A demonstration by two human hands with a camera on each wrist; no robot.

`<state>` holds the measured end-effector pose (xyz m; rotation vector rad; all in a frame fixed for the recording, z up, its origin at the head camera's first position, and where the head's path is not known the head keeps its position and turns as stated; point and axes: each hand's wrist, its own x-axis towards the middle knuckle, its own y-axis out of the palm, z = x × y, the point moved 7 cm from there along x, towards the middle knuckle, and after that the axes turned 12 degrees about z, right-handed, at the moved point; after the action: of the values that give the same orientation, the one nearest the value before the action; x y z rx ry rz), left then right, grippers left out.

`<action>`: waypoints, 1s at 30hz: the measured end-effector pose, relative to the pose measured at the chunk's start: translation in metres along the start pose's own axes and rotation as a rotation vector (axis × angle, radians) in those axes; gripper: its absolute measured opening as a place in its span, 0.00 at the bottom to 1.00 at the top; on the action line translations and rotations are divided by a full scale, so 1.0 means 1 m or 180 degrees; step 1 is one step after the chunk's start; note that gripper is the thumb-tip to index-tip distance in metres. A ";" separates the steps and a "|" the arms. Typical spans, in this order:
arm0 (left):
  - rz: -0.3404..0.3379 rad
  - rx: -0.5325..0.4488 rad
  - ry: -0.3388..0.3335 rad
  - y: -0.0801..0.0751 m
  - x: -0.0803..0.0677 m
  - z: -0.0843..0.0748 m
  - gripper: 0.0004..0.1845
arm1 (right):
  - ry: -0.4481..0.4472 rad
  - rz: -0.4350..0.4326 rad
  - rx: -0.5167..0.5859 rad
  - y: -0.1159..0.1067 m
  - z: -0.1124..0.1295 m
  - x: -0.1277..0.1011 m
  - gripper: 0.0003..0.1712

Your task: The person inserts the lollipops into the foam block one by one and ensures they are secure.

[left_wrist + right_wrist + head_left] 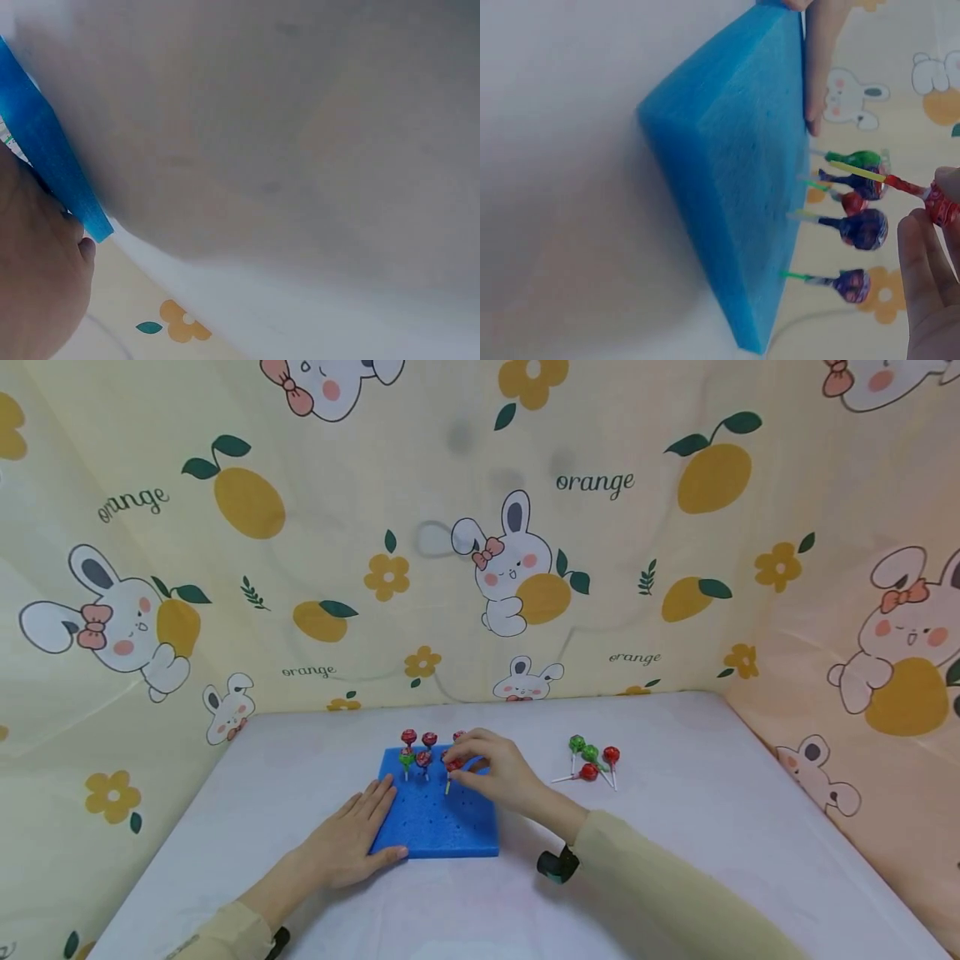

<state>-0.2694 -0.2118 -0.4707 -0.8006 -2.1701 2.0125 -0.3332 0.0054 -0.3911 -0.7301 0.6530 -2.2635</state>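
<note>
The blue square foam block [438, 818], pierced with rows of small holes, lies flat on the white-covered counter [675, 827], a little left of its middle and in front of the yellow backdrop cloth printed with rabbits and oranges [480, 527]. Along the block's far edge stands a small cluster of upright lollipops [417, 750], their sticks pushed into the holes; most have red or dark purple wrappers and one is green. The wrist view from the right shows these same lollipops [859, 225] jutting out of the block's [727, 187] top face, with green and pale sticks. The left hand [352, 839] rests flat on the counter against the block's near left corner, fingers straight and together, thumb along the front edge; in the left wrist view only the heel of that hand [37, 285] and a strip of the blue foam [52, 165] can be made out. The right hand [495, 768] hovers over the block's far right part, its fingers [930, 255] pinching a red-wrapped lollipop with a yellow stick [450, 770], the stick tip close above the foam. To the right of the block, well apart from it, four loose lollipops [592, 760] lie on the counter, two green and two red, with white sticks.
</note>
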 end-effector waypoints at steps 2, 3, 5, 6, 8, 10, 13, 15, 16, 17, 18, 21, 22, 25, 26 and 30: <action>-0.0005 0.0009 0.0013 0.000 -0.001 0.001 0.56 | -0.0021 0.0000 0.0015 0.003 0.002 0.003 0.12; -0.0009 0.0013 0.0021 0.000 -0.002 0.001 0.56 | -0.0032 -0.0005 0.0017 0.005 0.003 0.005 0.11; -0.0020 0.0029 0.0033 0.000 -0.004 0.001 0.55 | -0.0061 -0.0011 0.0026 0.008 0.004 0.008 0.11; -0.0025 0.0035 0.0039 0.000 -0.004 0.001 0.55 | -0.0075 -0.0010 0.0031 0.010 0.005 0.009 0.11; -0.0033 0.0043 0.0053 0.000 -0.005 0.002 0.54 | -0.0093 -0.0006 0.0037 0.014 0.005 0.012 0.11; -0.0044 0.0041 0.0066 -0.001 -0.006 0.002 0.54 | -0.0105 -0.0008 0.0033 0.018 0.005 0.014 0.11; -0.0042 0.0031 0.0084 -0.001 -0.007 0.002 0.53 | -0.0106 -0.0004 0.0043 0.023 0.006 0.018 0.11; -0.0038 0.0027 0.0087 -0.001 -0.008 0.002 0.54 | -0.0108 0.0005 0.0053 0.027 0.007 0.021 0.11; -0.0037 0.0027 0.0090 -0.001 -0.008 0.003 0.54 | -0.0100 0.0016 0.0063 0.029 0.007 0.022 0.11; -0.0034 0.0022 0.0092 -0.001 -0.008 0.003 0.54 | -0.0099 0.0027 0.0080 0.030 0.007 0.023 0.10; -0.0034 0.0014 0.0095 -0.001 -0.008 0.003 0.54 | -0.0098 0.0039 0.0096 0.032 0.008 0.024 0.10; -0.0047 -0.0018 0.0106 -0.001 -0.009 0.002 0.54 | -0.0066 0.0080 0.0143 0.037 0.009 0.027 0.10; -0.0058 -0.0028 0.0112 -0.001 -0.009 0.002 0.54 | -0.0049 0.0090 0.0148 0.038 0.009 0.028 0.10; -0.0125 -0.0019 0.0127 0.000 -0.009 0.001 0.53 | 0.0040 0.0134 0.0108 0.043 0.010 0.030 0.11; -0.0157 -0.0046 0.0140 0.001 -0.009 0.001 0.53 | 0.0073 0.0150 0.0092 0.045 0.009 0.031 0.11; -0.0186 0.0024 0.0093 0.003 -0.008 0.002 0.53 | 0.0114 0.0191 0.0063 0.050 0.008 0.034 0.11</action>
<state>-0.2626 -0.2166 -0.4719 -0.7519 -2.1432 1.9679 -0.3273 -0.0539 -0.4051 -0.6534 0.6597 -2.2295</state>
